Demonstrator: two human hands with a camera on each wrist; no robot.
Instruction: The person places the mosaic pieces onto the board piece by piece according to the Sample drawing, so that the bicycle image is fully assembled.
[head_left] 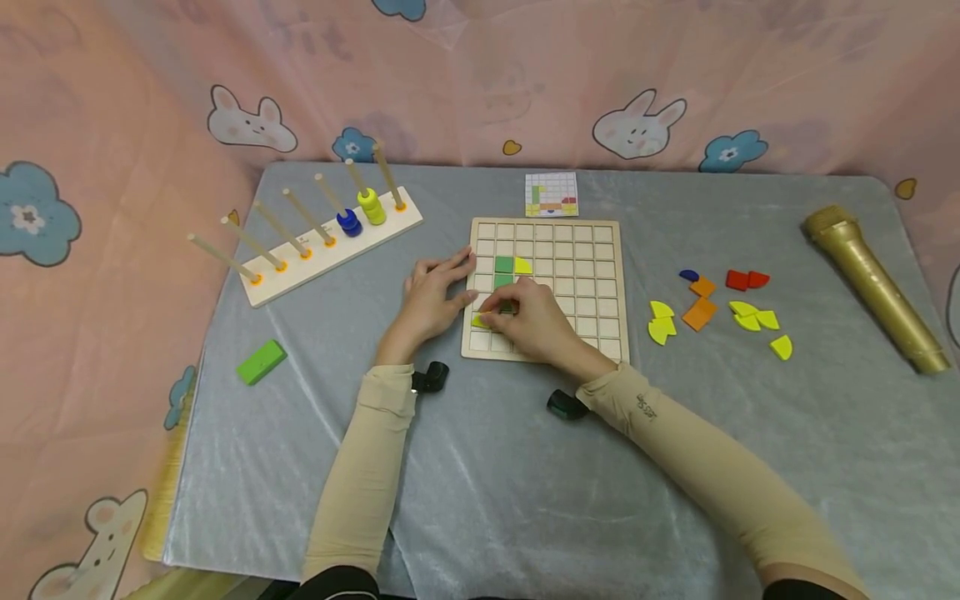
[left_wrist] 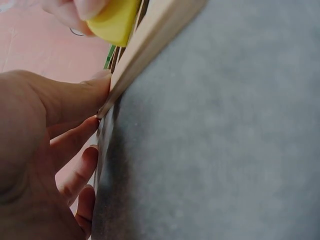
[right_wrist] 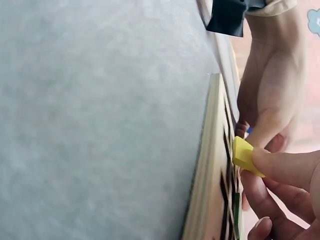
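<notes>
A wooden grid board [head_left: 622, 287] lies in the middle of the table. My left hand [head_left: 433, 304] touches its left edge with thumb and fingertips, fingers fairly straight; the left wrist view shows the thumb [left_wrist: 82, 97] against the rim. Between thumb and fingers my right hand [head_left: 536, 321] pinches a yellow piece [right_wrist: 245, 156], tilted at the board's lower left cells. Green pieces [head_left: 505, 264] and a yellow piece [head_left: 523, 266] sit in cells further up. The right hand partly hides the cells under it.
Loose yellow pieces [head_left: 660, 323], orange pieces [head_left: 700, 314], red pieces [head_left: 737, 280] and a blue piece [head_left: 688, 275] lie right of the board. A pattern card [head_left: 551, 185] is behind it. A peg stand [head_left: 333, 250], green block [head_left: 262, 362] and gold microphone [head_left: 877, 287] stand or lie around.
</notes>
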